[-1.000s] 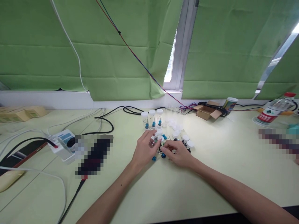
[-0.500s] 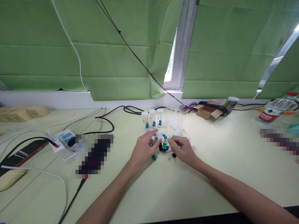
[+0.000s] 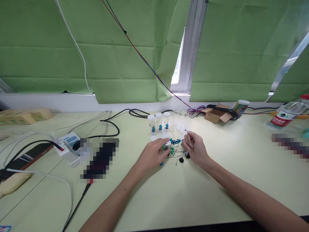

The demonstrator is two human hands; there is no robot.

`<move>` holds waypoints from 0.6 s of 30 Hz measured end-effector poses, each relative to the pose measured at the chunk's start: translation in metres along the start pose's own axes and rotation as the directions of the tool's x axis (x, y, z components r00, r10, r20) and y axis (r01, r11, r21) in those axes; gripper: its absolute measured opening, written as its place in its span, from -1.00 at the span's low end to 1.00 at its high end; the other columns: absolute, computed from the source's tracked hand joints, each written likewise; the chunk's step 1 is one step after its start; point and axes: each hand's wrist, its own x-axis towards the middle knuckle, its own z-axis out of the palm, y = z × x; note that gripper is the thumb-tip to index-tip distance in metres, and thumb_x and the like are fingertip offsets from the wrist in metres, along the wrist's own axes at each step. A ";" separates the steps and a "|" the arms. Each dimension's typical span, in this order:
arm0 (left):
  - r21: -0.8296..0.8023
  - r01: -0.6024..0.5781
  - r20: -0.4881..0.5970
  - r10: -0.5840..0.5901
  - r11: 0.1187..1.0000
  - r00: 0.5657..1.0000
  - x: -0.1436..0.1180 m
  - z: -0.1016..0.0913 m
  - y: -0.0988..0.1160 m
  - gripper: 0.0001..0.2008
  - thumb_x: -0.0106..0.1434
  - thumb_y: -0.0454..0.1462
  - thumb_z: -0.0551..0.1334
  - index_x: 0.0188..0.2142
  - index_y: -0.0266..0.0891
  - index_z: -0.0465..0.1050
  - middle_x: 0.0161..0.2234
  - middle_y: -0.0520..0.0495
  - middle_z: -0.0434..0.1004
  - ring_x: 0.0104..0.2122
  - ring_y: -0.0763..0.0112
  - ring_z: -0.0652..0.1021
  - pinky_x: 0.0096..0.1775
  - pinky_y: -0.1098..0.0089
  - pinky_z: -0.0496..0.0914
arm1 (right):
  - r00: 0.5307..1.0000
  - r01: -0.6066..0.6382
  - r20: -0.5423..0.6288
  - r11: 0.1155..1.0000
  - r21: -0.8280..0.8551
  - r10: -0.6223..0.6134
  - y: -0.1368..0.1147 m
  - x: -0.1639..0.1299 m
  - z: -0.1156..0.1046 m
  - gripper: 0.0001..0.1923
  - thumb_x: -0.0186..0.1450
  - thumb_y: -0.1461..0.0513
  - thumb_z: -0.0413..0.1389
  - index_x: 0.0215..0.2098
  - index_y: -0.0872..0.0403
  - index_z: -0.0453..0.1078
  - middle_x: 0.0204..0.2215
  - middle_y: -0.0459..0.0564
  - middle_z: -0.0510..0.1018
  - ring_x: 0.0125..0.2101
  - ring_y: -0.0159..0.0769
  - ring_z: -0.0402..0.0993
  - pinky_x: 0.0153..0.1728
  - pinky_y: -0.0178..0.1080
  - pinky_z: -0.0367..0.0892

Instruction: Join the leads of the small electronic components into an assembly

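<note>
**Right hand lifts clear of parts pile at cluttered bench**

Since the earlier frames the right hand [image 3: 194, 149] has risen off the tabletop and drawn back to the right of the pile, while the left hand [image 3: 154, 154] has slid forward onto it. The right hand's thumb and forefinger are pinched on a thin wire-legged component [image 3: 185, 132], too small to identify, held just above the scattered blue, green and black parts [image 3: 174, 149]. The left hand's fingers curl loosely over the pile's left edge, touching green and blue pieces; whether they grip anything cannot be told.

Just behind the pile stand 3 capped clear vials [image 3: 158, 123], each holding a blue part, with empty vials and loose white caps [image 3: 180, 126] beside them. The only lettering in view is on the red label of a water bottle [image 3: 288, 112] at far right, and it is too small to read. A printed cup [image 3: 241, 106] and an open cardboard box [image 3: 215, 115] filled with black cable sit near the sill. A power strip [image 3: 68, 148], black and white leads and 2 pixelated patches crowd the left of the pale green table [image 3: 169, 193]. Green blinds [image 3: 96, 48] cover the window.
</note>
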 end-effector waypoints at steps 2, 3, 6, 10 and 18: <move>-0.001 -0.015 0.027 0.015 1.000 1.000 -0.001 0.000 0.002 -0.66 0.29 -0.20 0.20 0.06 -0.10 0.40 -0.19 -0.02 0.55 -0.42 0.44 0.50 -0.32 0.40 0.40 | 0.999 -0.031 0.037 0.999 0.031 0.030 0.000 -0.001 0.001 -0.58 0.24 0.18 0.12 -0.73 0.07 0.15 -0.80 -0.24 0.03 -0.78 -0.48 0.07 -0.66 -0.31 -0.06; -0.004 -0.018 0.038 0.018 1.000 0.999 -0.001 0.000 0.003 -0.66 0.30 -0.20 0.19 0.07 -0.10 0.39 -0.18 -0.02 0.55 -0.42 0.44 0.50 -0.31 0.40 0.40 | 0.997 -0.044 0.058 0.998 0.039 0.042 0.000 -0.001 0.001 -0.58 0.25 0.18 0.12 -0.72 0.08 0.16 -0.80 -0.24 0.04 -0.78 -0.48 0.08 -0.66 -0.31 -0.05; -0.016 -0.025 0.049 0.025 1.000 0.998 -0.001 0.000 0.005 -0.63 0.30 -0.19 0.19 0.10 -0.10 0.37 -0.16 -0.04 0.56 -0.39 0.42 0.54 -0.29 0.40 0.42 | 0.991 -0.082 0.111 0.995 0.052 0.076 0.001 -0.001 0.000 -0.55 0.27 0.14 0.13 -0.72 0.08 0.18 -0.79 -0.23 0.06 -0.76 -0.48 0.10 -0.64 -0.31 -0.02; 0.006 -0.050 0.033 0.050 0.999 0.998 -0.002 0.001 0.007 -0.60 0.30 -0.17 0.19 0.13 -0.13 0.33 -0.13 -0.07 0.56 -0.27 0.34 0.57 -0.24 0.37 0.43 | 0.984 -0.126 0.136 0.991 0.040 0.119 0.004 -0.002 -0.001 -0.50 0.29 0.07 0.13 -0.72 0.08 0.17 -0.79 -0.23 0.07 -0.76 -0.48 0.10 -0.63 -0.31 -0.01; 0.051 -0.045 -0.009 0.045 0.998 0.999 -0.003 0.003 0.005 -0.62 0.31 -0.17 0.18 0.10 -0.18 0.33 -0.14 -0.11 0.55 -0.21 0.29 0.57 -0.21 0.34 0.43 | 0.976 -0.114 0.183 0.992 -0.052 0.122 0.008 -0.004 -0.001 -0.55 0.25 0.13 0.18 -0.72 0.09 0.21 -0.82 -0.23 0.08 -0.76 -0.47 0.09 -0.63 -0.31 -0.04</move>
